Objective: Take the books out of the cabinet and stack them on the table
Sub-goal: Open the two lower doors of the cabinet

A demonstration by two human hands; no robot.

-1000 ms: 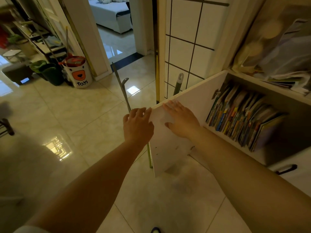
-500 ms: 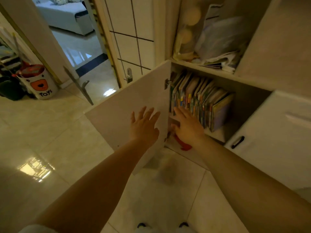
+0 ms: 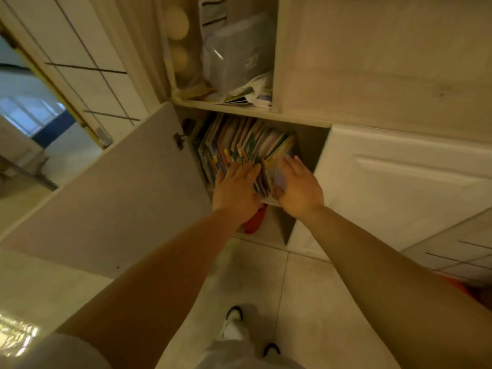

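Row of thin books point(image 3: 245, 145) standing on edge on the middle shelf point(image 3: 269, 201) of the cabinet point(image 3: 300, 113), spines out toward the room, covers running back into the compartment, long axes upright but tipped, tops leaning to the right. Row filling the left and middle of the compartment, a dark gap left at its right end.

Left hand point(image 3: 235, 190) laid flat against the spines near the left-middle of the row, fingers straight and close together, thumb hidden. Right hand point(image 3: 299, 186) pressed on the cover of the rightmost book, fingers straight and slightly spread, thumb point(image 3: 278, 193) at the book's lower front corner. Whether either hand grips yet: cannot tell. A few book spines showing between the two hands.

Cabinet door point(image 3: 114, 187) swung wide open to the left, hinge point(image 3: 179, 139) at its inner edge. Red thing point(image 3: 254, 221) below the book shelf, half hidden behind the left wrist. Open compartment above holding a clear plastic bag point(image 3: 231, 54), loose papers point(image 3: 253, 94) and two pale round shapes point(image 3: 178, 35), blurred. Closed white door point(image 3: 404, 187) to the right. Pale glossy tiled floor point(image 3: 300, 296) underneath, feet in dark-strapped slippers point(image 3: 234, 312) at the bottom. White tiled wall with dark grout point(image 3: 87, 62) on the left, a doorway point(image 3: 29, 113) beyond it opening into a brighter room.
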